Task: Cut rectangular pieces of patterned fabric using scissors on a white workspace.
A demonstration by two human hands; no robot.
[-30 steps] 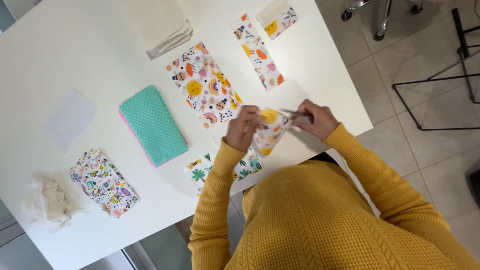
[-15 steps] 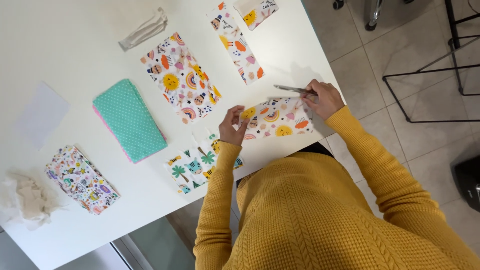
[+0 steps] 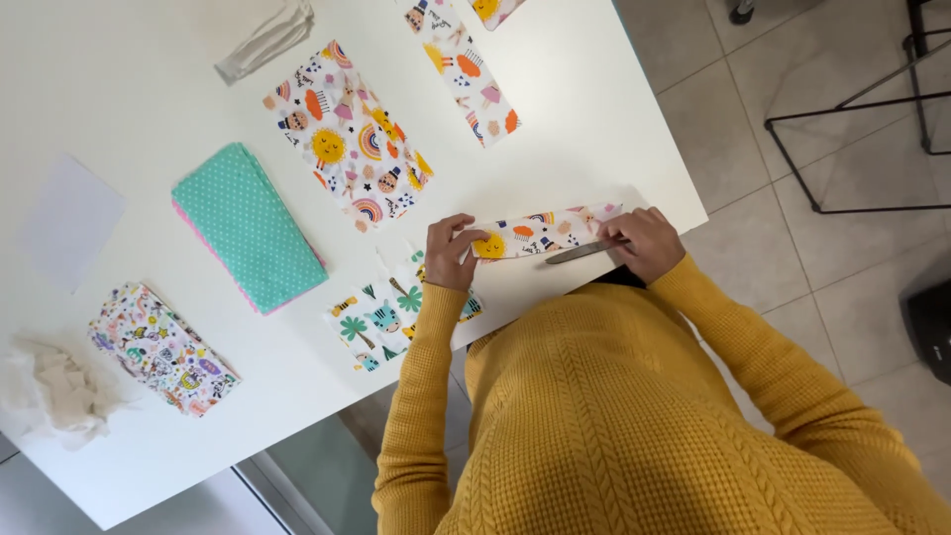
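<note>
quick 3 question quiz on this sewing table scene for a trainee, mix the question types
1. True or false: the left hand presses one end of the narrow printed strip.
2. What does the right hand hold? A) a slim metal tool B) a spool C) a pencil
3. Fill in: the dotted fabric on the white table is ____ in colour.

Key: 1 true; 2 A; 3 teal
</note>
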